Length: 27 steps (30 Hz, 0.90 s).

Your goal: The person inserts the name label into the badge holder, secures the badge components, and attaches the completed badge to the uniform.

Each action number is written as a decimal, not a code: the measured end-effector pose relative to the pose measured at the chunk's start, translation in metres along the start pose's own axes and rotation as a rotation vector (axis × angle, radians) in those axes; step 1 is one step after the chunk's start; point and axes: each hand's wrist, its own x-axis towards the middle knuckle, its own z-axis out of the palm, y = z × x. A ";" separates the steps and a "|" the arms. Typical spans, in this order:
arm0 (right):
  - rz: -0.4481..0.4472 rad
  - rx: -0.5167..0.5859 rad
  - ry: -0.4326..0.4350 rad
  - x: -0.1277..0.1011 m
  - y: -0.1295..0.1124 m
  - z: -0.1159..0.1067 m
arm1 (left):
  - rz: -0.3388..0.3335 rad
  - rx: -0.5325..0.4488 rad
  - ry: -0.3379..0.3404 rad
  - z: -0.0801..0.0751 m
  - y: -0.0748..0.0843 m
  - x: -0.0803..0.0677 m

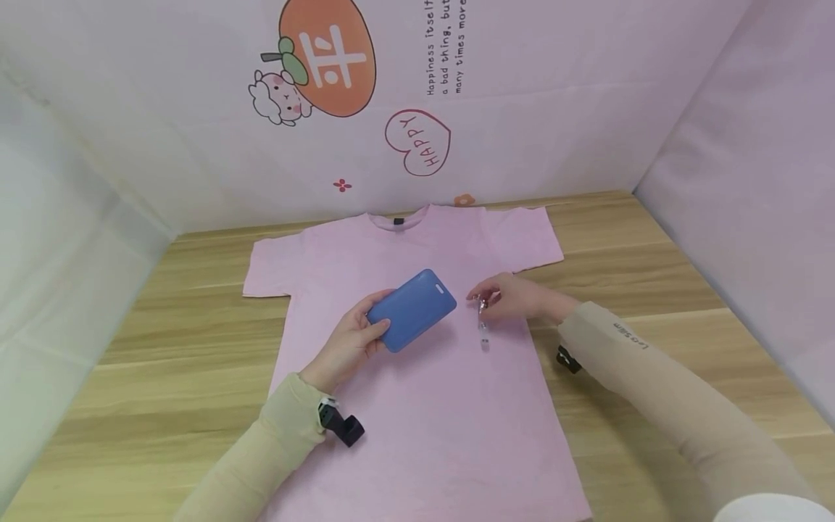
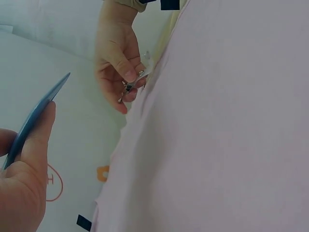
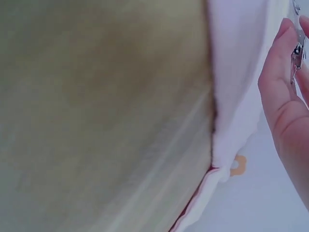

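A pink T-shirt lies spread flat on the wooden table, collar toward the wall. Over its chest my left hand grips a blue card holder by its lower left end; the left wrist view shows the blue card holder edge-on between thumb and fingers. To its right my right hand pinches a small metal clip with a clear strap, the strap hanging onto the shirt. The same clip shows between the right hand's fingers, and the clip appears at the edge of the right wrist view.
White padded walls with cartoon stickers close in the table at the back and both sides. Bare wood lies left and right of the shirt. Small black wrist cameras sit on both wrists.
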 end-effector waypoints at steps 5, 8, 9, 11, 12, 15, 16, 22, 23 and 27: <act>0.022 0.105 0.059 0.000 -0.006 -0.005 | 0.014 0.003 -0.013 0.001 0.000 0.000; 0.060 0.229 0.103 0.000 -0.010 -0.007 | 0.019 0.008 -0.019 0.003 0.000 0.000; 0.078 0.274 0.117 0.000 -0.011 -0.007 | 0.021 0.011 -0.023 0.003 0.000 0.000; 0.118 0.333 0.155 0.001 -0.014 -0.008 | 0.025 0.008 -0.026 0.004 0.001 -0.001; 0.137 0.371 0.174 0.000 -0.016 -0.008 | 0.027 0.005 -0.029 0.005 0.001 0.000; 0.177 0.479 0.228 0.001 -0.020 -0.009 | 0.032 -0.010 -0.036 0.006 0.001 0.001; 0.179 0.524 0.244 0.002 -0.021 -0.009 | 0.031 -0.016 -0.038 0.006 0.001 0.001; 0.156 0.731 0.319 0.005 -0.026 -0.006 | 0.035 -0.036 -0.046 0.010 0.003 0.000; 0.155 0.741 0.326 0.005 -0.027 -0.005 | 0.040 -0.037 -0.048 0.010 0.003 0.000; 0.151 0.789 0.353 0.007 -0.028 -0.002 | 0.055 -0.043 -0.055 0.012 0.004 0.000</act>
